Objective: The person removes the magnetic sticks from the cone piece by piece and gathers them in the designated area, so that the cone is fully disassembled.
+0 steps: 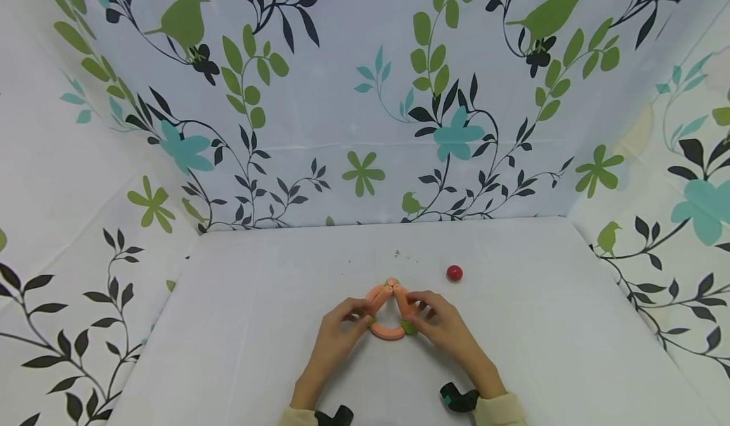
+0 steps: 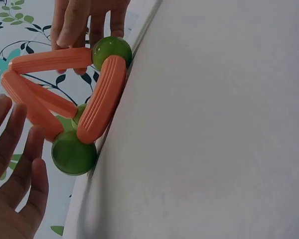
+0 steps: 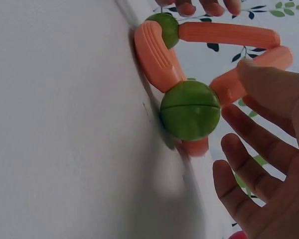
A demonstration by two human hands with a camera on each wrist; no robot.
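Observation:
Several ridged orange rods and green balls form a small pointed frame on the white table. Its curved front rod [image 1: 388, 333] lies between two green balls, the right one [image 1: 409, 327] plainly visible and the left one [image 2: 74, 153] mostly hidden in the head view. My right hand [image 1: 436, 318] pinches a slanting orange rod [image 3: 228, 85] between thumb and index finger, just above the right ball; its other fingers are spread. My left hand [image 1: 341, 328] is beside the left slanting rod [image 2: 32, 107], fingers loosely extended and apart from it in the left wrist view.
A red ball [image 1: 454, 273] sits on the white table [image 1: 256, 324] behind and right of the frame. Small dark specks [image 1: 397, 253] mark the table farther back. A printed cloth [image 1: 353, 115] with leaves and birds hangs behind and along the sides.

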